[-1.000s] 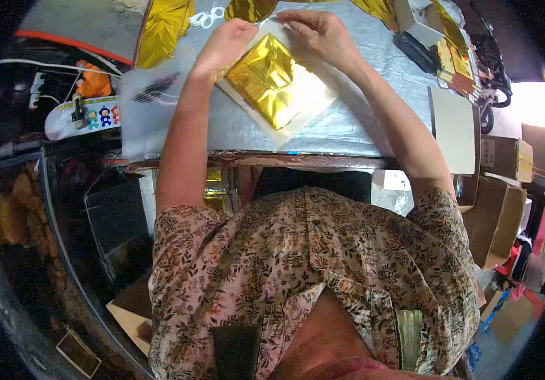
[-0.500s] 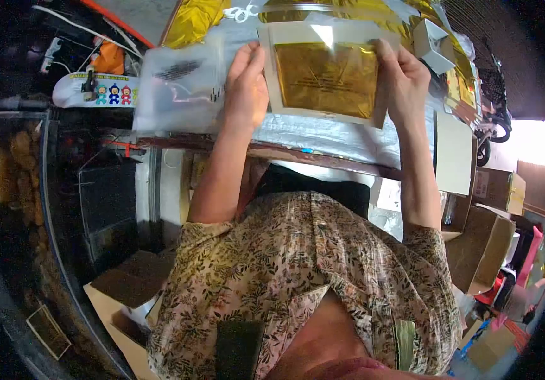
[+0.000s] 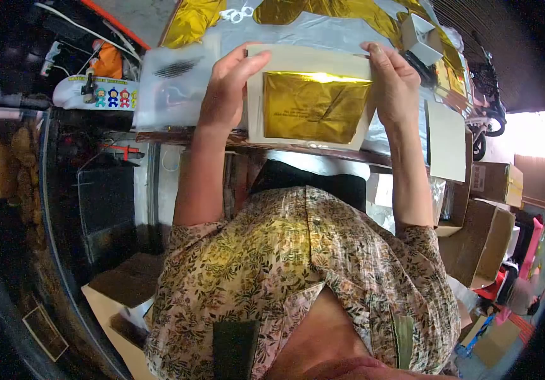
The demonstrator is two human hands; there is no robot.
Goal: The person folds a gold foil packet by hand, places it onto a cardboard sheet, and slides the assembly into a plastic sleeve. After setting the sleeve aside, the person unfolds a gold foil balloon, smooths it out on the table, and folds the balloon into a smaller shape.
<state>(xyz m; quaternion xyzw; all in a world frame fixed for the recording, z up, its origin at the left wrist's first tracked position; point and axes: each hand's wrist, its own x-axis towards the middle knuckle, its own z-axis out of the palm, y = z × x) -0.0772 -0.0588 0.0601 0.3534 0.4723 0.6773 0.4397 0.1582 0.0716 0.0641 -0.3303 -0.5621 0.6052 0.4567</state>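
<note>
From here I see the left hand (image 3: 227,85) pinching one side of a pale panel (image 3: 307,60), the right hand (image 3: 399,82) gripping the opposite side near its upper corner. Between the two grips, a gold foil piece (image 3: 316,111) with dark print lies against the panel. Just left of the left grip is clear plastic (image 3: 171,95); beyond the right grip, an open white box (image 3: 419,41) sits on the worktop (image 3: 323,28).

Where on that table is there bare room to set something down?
The silvery tabletop looks bare between the held card and the gold foil beyond. Crowded: far right, around the white box and yellow packets; left, under clear plastic sleeves.
</note>
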